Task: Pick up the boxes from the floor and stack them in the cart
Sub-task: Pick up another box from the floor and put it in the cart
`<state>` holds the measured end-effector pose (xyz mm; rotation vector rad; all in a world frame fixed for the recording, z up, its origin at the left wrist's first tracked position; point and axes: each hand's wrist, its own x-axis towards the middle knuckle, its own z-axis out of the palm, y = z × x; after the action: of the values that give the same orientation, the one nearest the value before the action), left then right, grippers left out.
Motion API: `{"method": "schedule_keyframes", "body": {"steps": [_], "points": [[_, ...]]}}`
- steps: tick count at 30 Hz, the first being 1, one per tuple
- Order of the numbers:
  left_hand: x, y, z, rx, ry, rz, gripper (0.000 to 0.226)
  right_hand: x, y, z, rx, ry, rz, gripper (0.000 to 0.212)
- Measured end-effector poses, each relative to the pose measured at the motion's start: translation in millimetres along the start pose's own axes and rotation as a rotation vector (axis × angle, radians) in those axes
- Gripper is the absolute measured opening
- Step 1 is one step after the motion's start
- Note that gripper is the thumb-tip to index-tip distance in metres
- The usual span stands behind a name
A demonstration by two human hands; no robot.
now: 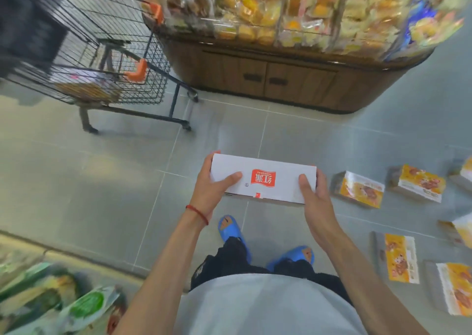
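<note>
Out front over the floor tiles [102,181], both arms reach forward. The left hand [212,189] and right hand [316,202] each grip a short end of the white box [263,166], thumbs flat on top, fingers curled round the ends. Box is level, long axis running left-right, red logo [263,180] facing up. Cart [102,53] stands off to the left.

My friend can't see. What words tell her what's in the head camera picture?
The left hand and right hand hold a white box by its ends above a tiled floor. A wire cart stands ahead on the left; orange boxes lie scattered at right.
</note>
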<state>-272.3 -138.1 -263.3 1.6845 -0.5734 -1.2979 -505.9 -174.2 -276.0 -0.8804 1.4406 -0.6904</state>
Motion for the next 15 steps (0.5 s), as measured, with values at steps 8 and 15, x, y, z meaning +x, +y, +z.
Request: {"method": "schedule_keyframes", "body": {"steps": [8,15], "points": [[36.7,41.4,-161.7,-0.047,0.185,0.081,0.065,22.5,-53.8,175.3,-0.09,-0.202,-0.08,0.061],[94.1,83.2,-262.5,-0.047,0.386,0.101,0.078,77.8,-110.1,305.0,-0.128,-0.38,-0.12,0.055]]}}
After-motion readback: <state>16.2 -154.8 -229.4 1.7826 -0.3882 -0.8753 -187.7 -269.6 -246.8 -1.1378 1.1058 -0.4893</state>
